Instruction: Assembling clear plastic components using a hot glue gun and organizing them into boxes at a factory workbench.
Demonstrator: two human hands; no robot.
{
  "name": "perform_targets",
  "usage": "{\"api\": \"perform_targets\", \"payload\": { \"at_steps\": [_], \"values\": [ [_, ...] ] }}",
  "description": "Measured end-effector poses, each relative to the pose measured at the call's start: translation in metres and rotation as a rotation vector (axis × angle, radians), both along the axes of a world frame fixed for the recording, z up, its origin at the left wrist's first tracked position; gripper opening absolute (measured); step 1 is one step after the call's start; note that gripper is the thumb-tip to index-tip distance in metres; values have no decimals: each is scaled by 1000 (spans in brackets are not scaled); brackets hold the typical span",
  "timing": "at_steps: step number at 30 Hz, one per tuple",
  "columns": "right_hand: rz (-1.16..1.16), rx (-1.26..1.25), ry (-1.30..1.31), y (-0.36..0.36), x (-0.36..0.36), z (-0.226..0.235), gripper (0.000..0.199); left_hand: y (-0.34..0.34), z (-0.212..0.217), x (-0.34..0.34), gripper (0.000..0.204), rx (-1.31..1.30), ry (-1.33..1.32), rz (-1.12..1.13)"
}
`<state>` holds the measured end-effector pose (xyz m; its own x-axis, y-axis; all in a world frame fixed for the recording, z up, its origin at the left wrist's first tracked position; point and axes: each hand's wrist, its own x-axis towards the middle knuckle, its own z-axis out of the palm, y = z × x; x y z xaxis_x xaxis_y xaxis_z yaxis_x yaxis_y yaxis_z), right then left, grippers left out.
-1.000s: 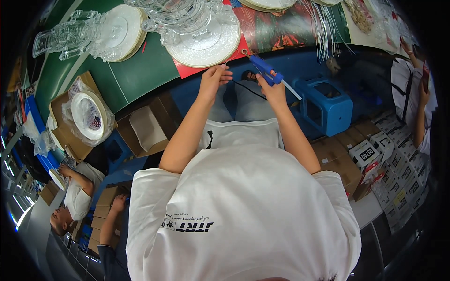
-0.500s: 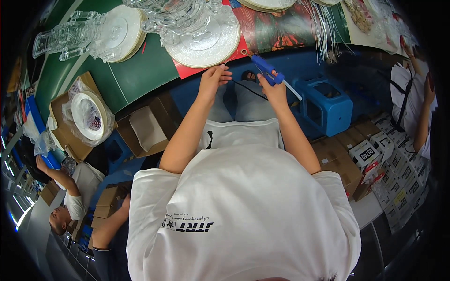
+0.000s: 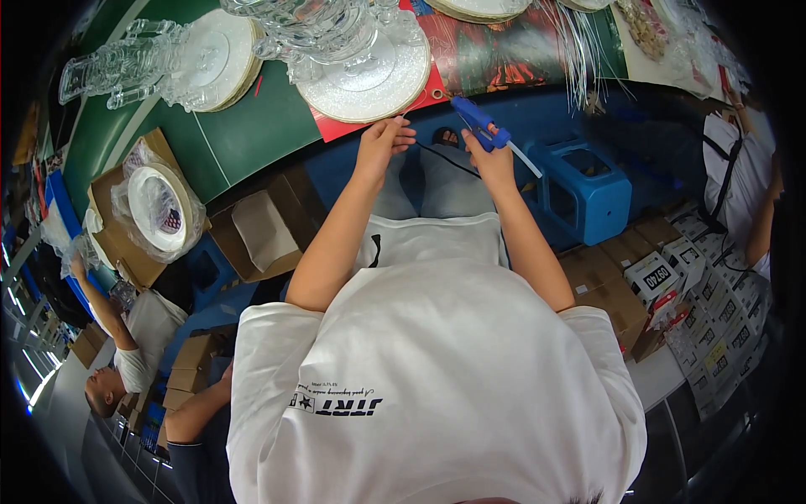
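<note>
In my right hand (image 3: 491,160) is a blue glue gun (image 3: 480,124), its nozzle pointing up toward the table edge and a white glue stick (image 3: 527,161) poking out of its back. The fingers of my left hand (image 3: 386,144) are pinched together just below a white glittery plate (image 3: 369,84); what they hold is too small to make out. A black cord (image 3: 449,158) runs between my two hands. Clear glass pieces (image 3: 323,29) stand on the plate, which rests on a red sheet (image 3: 332,126) at the table's edge. A small ring (image 3: 437,94) lies near the gun's nozzle.
More stacked plates (image 3: 220,67) with clear glassware sit on the green table (image 3: 227,139). Silvery strands (image 3: 579,59) hang over its edge. A blue stool (image 3: 588,189) stands at right, near cartons (image 3: 604,290). Open boxes (image 3: 260,231) and other people flank me.
My hands and the glue gun stay almost still. The co-worker at left has raised an arm farther up, and the person at far right has shifted.
</note>
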<state>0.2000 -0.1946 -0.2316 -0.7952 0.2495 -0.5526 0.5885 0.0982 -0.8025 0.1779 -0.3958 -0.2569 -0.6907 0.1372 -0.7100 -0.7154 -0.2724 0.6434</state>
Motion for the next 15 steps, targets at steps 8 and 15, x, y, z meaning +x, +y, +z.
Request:
{"api": "perform_targets", "payload": {
  "at_steps": [8,15],
  "values": [
    [8,-15,-23,-1,-4,2,24,0,2,0,33,6,-2,3],
    [13,-6,-9,-3,-6,0,19,-1,1,0,34,4,-5,2]
  ]
}}
